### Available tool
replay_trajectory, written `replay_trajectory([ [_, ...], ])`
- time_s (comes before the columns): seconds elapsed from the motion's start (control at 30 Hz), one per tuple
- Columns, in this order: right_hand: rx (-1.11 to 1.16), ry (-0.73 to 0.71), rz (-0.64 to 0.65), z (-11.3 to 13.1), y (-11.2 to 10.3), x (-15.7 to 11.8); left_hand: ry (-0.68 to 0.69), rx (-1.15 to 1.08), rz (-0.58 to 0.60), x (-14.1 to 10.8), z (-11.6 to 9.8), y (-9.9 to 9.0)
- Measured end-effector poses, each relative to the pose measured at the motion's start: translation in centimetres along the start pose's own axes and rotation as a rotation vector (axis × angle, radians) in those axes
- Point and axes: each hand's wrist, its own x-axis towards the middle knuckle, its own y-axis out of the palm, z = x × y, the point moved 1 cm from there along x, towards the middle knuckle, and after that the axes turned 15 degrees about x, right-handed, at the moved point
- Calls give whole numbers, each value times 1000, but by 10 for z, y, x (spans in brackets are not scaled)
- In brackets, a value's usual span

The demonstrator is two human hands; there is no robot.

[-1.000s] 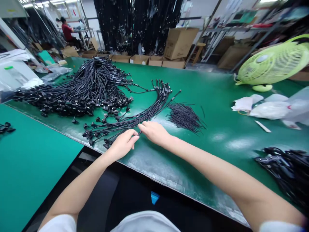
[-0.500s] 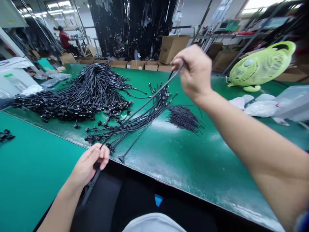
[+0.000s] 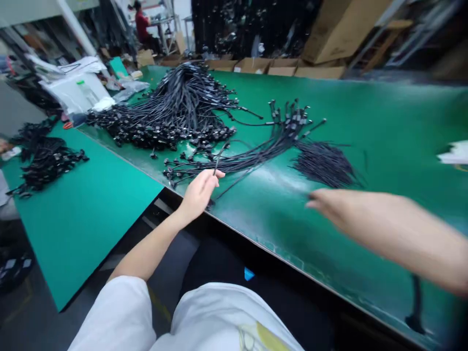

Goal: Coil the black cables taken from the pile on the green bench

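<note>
My left hand (image 3: 202, 192) is closed on a thin dark cable (image 3: 218, 161) above the table's front edge, beside a fanned bundle of black cables (image 3: 256, 156). My right hand (image 3: 323, 202) is out to the right over the green table (image 3: 278, 219), smeared by motion, so its fingers and anything in them are unclear. A short black cable end with a connector (image 3: 416, 312) shows below the right forearm. Behind the right hand lies a pile of thin black strips (image 3: 323, 163). A large heap of black cables (image 3: 183, 107) covers the left part of the table.
At the left, a lower green surface (image 3: 91, 204) bears another pile of black connectors (image 3: 51, 156). A white box (image 3: 78, 92) stands at the back left. Cardboard boxes (image 3: 252, 65) line the far edge. A person in red (image 3: 142, 27) sits in the background.
The view has swung to the right and down over the table. My right hand has dropped from its raised position and moved right; the long cable stretched up to it no longer shows there.
</note>
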Motion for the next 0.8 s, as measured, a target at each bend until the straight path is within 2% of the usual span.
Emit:
replay_trajectory([
  [0.07, -48, -56, 184, 23, 15, -21, 179, 220, 104, -10, -15, 27],
  [0.1, -81, -77, 230, 33, 17, -23, 250, 267, 190, -15, -22, 39],
  [0.13, -118, -82, 236, 40, 16, -22, 300, 284, 285, -19, -28, 49],
  [0.2, -193, -63, 170, 44, 5, -13, 318, 279, 453, -23, -37, 62],
  [0.3, -271, -12, 80, 28, -16, -2, 187, 212, 575, -24, -43, 62],
  [0.37, -277, 10, 30, 5, -26, -3, 46, 128, 691, -23, -41, 53],
  [0.43, -221, 13, -14, -23, -31, -10, -100, -49, 798, -22, -39, 39],
  [0.47, -160, 6, -28, -38, -32, -16, -160, -183, 791, -20, -39, 31],
  [0.5, -84, -5, -41, -52, -31, -22, -205, -334, 724, -18, -39, 21],
  [0.57, 62, -40, -77, -72, -27, -35, -232, -608, 457, -11, -41, 3],
  [0.63, 104, -72, -128, -78, -16, -50, -204, -741, 225, -3, -43, -9],
  [0.7, -8, -109, -123, -66, 0, -65, -172, -725, 143, 2, -43, -5],
  [0.8, -143, -258, 71, -23, 25, -83, -88, -471, 193, 2, -40, 27],
])
